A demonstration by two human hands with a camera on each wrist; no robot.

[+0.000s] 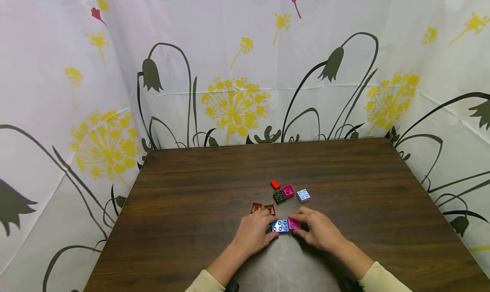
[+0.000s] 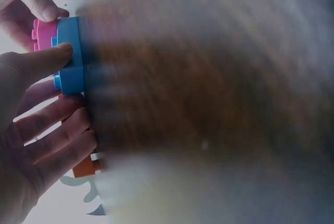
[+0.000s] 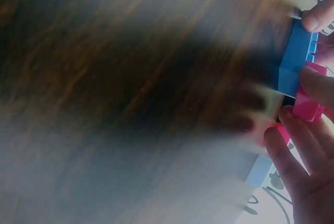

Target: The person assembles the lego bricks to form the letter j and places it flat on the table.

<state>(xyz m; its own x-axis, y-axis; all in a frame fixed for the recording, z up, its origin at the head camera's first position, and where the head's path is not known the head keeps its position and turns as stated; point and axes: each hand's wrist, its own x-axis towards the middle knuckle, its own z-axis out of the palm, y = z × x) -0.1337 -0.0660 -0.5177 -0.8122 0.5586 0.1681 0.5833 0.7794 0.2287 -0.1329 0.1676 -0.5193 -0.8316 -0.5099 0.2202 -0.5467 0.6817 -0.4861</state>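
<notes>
Bricks (image 1: 285, 226), 1 blue, 1 pink, lie between thumbs (image 1: 302, 234) and fingers (image 1: 301, 217).

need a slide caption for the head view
Left hand grips a long blue brick; right hand pinches a pink brick at one end of it.

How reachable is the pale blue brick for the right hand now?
Likely yes: the pale blue brick lies just beyond the right hand, nothing visible between, though that hand pinches a pink brick.
</notes>
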